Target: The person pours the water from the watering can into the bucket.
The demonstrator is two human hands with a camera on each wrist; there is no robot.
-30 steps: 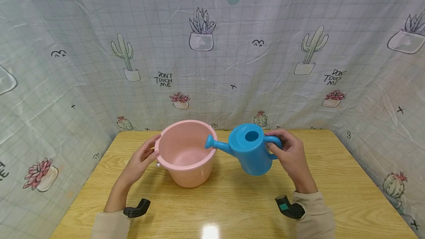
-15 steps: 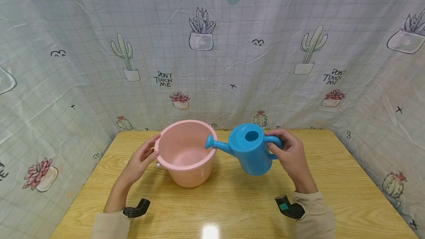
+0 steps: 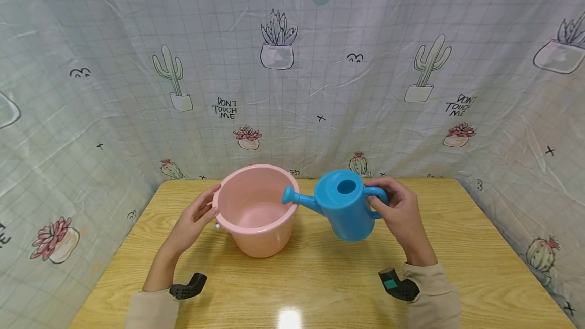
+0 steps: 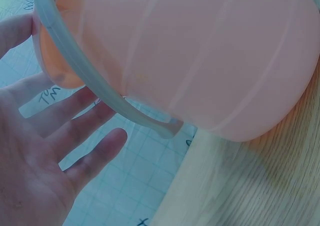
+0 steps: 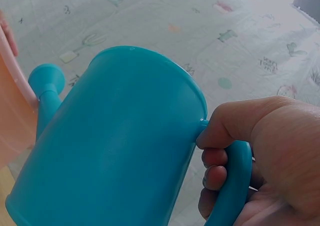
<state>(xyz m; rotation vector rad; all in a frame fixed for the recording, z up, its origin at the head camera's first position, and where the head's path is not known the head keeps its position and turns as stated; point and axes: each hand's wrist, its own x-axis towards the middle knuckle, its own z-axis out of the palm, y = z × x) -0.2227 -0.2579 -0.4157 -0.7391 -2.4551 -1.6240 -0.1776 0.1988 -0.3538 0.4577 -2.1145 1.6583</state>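
Note:
A pink bucket (image 3: 260,241) stands upright on the wooden table, and no contents show inside it. My left hand (image 3: 189,225) rests against the left side of its rim, thumb and fingers spread and fairly straight. In the left wrist view the bucket's pale handle (image 4: 95,81) hangs down past the fingers (image 4: 97,153). My right hand (image 3: 402,212) grips a blue watering can (image 3: 349,217) by its handle (image 5: 235,186), fingers curled round it. The can is held right of the bucket, tilted a little, its spout head (image 3: 288,195) over the bucket's right rim. No water is visible.
The wooden table (image 3: 457,237) reaches back to a cloth backdrop (image 3: 315,85) printed with cacti and a grid, which also hangs along both sides. Black wrist devices (image 3: 188,287) sit on both forearms.

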